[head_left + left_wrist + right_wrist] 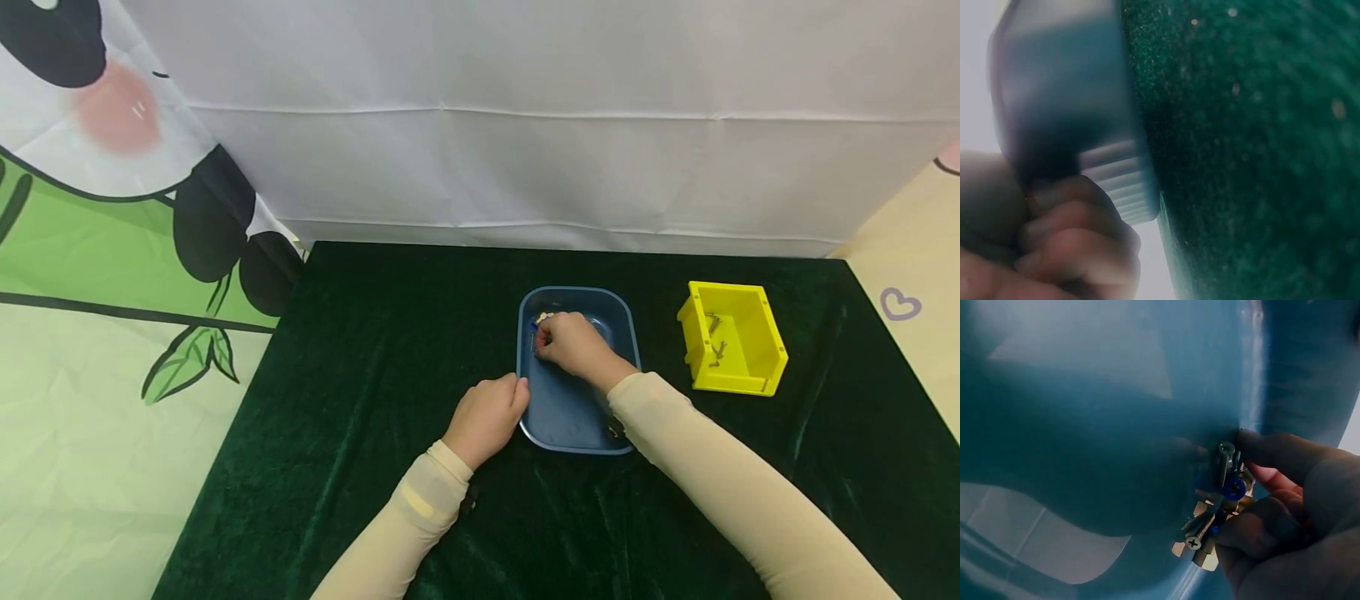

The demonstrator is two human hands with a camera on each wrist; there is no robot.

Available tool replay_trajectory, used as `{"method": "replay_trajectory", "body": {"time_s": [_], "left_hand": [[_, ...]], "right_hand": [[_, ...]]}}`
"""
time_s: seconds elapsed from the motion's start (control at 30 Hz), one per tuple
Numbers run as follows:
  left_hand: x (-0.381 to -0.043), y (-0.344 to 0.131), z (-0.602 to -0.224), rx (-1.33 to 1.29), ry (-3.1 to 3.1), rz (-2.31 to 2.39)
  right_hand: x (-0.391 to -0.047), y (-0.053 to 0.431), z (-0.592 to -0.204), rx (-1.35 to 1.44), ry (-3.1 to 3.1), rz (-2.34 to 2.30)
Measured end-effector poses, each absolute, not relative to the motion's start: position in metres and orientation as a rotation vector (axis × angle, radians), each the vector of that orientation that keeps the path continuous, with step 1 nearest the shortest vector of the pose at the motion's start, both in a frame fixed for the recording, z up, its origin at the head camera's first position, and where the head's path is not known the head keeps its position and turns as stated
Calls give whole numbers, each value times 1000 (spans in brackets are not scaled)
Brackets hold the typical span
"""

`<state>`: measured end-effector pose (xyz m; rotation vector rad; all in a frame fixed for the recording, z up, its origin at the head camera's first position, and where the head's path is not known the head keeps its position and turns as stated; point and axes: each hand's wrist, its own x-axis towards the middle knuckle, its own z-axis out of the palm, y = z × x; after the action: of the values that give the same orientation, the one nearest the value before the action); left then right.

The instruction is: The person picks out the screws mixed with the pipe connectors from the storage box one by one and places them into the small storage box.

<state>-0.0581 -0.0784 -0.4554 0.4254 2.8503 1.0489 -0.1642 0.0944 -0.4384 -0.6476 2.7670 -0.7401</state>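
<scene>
A blue tray (573, 417) lies on the table. My left hand (487, 417) grips its left wall; in the left wrist view the curled fingers (1079, 250) lie against the tray's ridged edge. My right hand (576, 343) reaches into the upper left part of the tray. In the right wrist view its bent fingers (1272, 447) touch a small heap of screws (1194, 542) and brass-coloured fittings (1207, 560) with blue parts. Whether a piece is pinched between the fingertips cannot be told.
To the right of the tray stands a yellow open bin (738, 367) with several screws (717, 350) inside. A dark green velvet cloth (360, 350) covers the table. Behind it hangs a white backdrop (525, 167).
</scene>
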Motion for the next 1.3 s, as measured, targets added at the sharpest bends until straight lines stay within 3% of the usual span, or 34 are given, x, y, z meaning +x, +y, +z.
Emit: {"method": "replay_trajectory", "body": {"time_s": [0.57, 1.3], "left_hand": [[-56, -80, -455, 440, 2831, 1101], [-58, -78, -454, 391, 2848, 1039]], "right_hand": [[-163, 95, -434, -670, 2825, -850], [-141, 141, -374, -412, 2732, -1322]]}}
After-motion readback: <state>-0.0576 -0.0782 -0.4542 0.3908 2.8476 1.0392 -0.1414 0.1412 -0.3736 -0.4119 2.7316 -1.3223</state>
